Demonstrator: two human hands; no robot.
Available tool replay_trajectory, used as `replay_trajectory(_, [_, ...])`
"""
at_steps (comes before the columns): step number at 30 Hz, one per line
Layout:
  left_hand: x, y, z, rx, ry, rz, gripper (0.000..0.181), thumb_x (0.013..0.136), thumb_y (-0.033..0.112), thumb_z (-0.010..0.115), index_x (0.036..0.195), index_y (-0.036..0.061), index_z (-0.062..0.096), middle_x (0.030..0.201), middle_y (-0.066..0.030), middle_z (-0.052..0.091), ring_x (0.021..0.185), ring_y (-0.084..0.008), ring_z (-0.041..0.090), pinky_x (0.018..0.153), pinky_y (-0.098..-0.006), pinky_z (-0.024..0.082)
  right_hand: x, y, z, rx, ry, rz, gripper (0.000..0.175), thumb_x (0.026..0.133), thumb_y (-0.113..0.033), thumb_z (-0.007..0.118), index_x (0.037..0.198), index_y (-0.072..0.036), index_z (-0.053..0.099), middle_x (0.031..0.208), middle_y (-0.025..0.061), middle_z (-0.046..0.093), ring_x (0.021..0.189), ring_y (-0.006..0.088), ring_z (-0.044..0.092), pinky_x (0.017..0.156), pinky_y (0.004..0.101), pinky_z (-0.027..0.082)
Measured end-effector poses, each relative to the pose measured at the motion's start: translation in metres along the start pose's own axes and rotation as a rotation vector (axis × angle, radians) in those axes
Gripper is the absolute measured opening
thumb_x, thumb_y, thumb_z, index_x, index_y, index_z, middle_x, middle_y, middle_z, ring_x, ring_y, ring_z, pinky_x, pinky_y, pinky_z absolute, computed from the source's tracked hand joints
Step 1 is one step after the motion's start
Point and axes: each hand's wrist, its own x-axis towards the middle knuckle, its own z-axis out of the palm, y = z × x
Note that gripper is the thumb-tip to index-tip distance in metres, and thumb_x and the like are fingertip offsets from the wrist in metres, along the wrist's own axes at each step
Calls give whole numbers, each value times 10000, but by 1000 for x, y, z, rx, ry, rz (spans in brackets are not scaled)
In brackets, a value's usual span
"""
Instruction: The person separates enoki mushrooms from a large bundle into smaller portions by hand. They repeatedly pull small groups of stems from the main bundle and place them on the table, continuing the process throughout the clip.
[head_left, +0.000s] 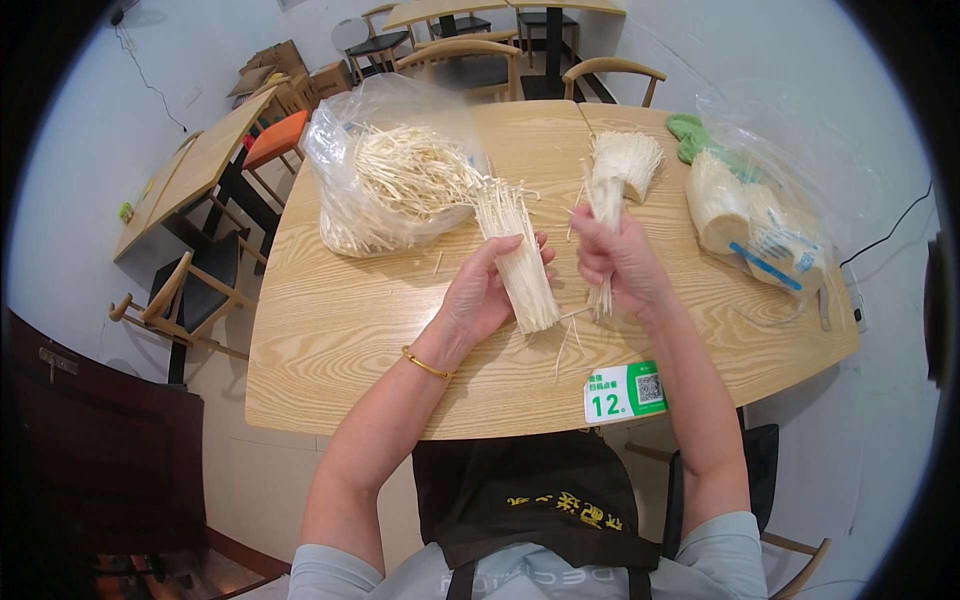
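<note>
A thick bundle of enoki mushrooms (527, 289) lies in my left hand (480, 289), its tips tilted up toward the bag. My right hand (619, 259) grips a thinner strand bunch of enoki (606, 202), upright and apart from the left bundle. Just beyond the right hand, a larger enoki clump (628, 161) rests on the wooden table (352, 337). A clear plastic bag (330, 150) at the left is filled with loose enoki strands (412, 169). A few stray strands (568, 341) lie below my hands.
Whole enoki clumps (720, 199) sit in a printed plastic bag (795, 251) at the right, beside a green cloth (688, 137). A green-and-white card (622, 391) bearing writing and a printed code lies at the near edge. Chairs (199, 289) and other tables (180, 180) stand around.
</note>
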Motion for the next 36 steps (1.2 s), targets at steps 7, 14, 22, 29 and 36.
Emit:
replay_trajectory(7, [0, -3, -8, 108, -105, -29, 442, 892, 312, 577, 1216, 13, 551, 1072, -102, 636, 1001, -218, 608, 907, -389, 485, -2, 23, 16, -288, 61, 28, 226, 867, -218, 725, 928, -45, 593, 691, -35, 550, 456, 16, 401, 400, 197, 334])
replay_trajectory(14, [2, -4, -7, 11, 23, -6, 422, 884, 309, 599, 1200, 31, 558, 1035, -60, 637, 945, -172, 616, 847, -383, 518, -1, 20, 13, -174, 30, 46, 194, 873, -182, 710, 943, -37, 602, 719, -5, 592, 481, 32, 447, 405, 203, 358])
replay_trajectory(22, [5, -6, -9, 66, 43, 36, 367, 837, 161, 656, 1159, 28, 538, 1006, -87, 627, 952, -208, 606, 878, -392, 512, 3, 30, 8, -57, -14, -8, 183, 949, -153, 595, 1060, -8, 589, 721, -25, 497, 568, 48, 418, 506, 218, 367])
replay_trajectory(29, [6, 2, -12, -5, 116, 78, 353, 855, 150, 620, 1162, 8, 520, 1030, -108, 602, 964, -235, 598, 885, -407, 514, 3, -2, -9, 230, 5, -241, 93, 978, -131, 515, 997, -41, 509, 881, 73, 584, 739, 123, 554, 698, 289, 486])
replay_trajectory(36, [2, -1, -11, -38, -150, -34, 419, 826, 95, 597, 1219, -3, 493, 1099, -142, 593, 1016, -278, 609, 903, -419, 515, 6, -8, -14, 169, -118, 2, 140, 965, -191, 565, 917, -72, 508, 742, 20, 556, 521, 66, 472, 445, 235, 402])
